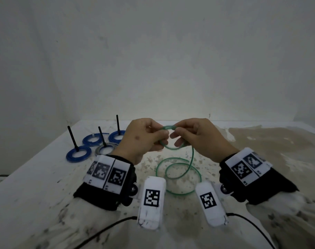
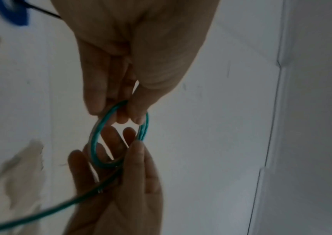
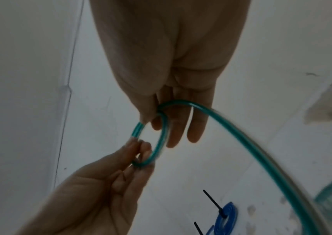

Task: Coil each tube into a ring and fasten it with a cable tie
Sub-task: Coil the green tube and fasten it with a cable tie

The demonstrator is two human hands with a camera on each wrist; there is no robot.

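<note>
A thin green tube [image 1: 172,148] is wound into a small ring held in the air between both hands. My left hand [image 1: 144,139] pinches the ring's left side [image 2: 96,143] between thumb and fingers. On the ring's right side [image 3: 162,132] my right hand [image 1: 194,137] pinches with thumb and forefinger, its other fingers extended behind the loop. The rest of the green tube trails down [image 1: 191,159] to loose loops [image 1: 178,175] lying on the table.
At the back left of the table lie several coiled tube rings, blue ones [image 1: 78,153] and a grey one [image 1: 106,149], each with a black cable tie [image 1: 73,139] standing up. A pale cloth [image 1: 271,141] covers the table's right side. A wall stands close behind.
</note>
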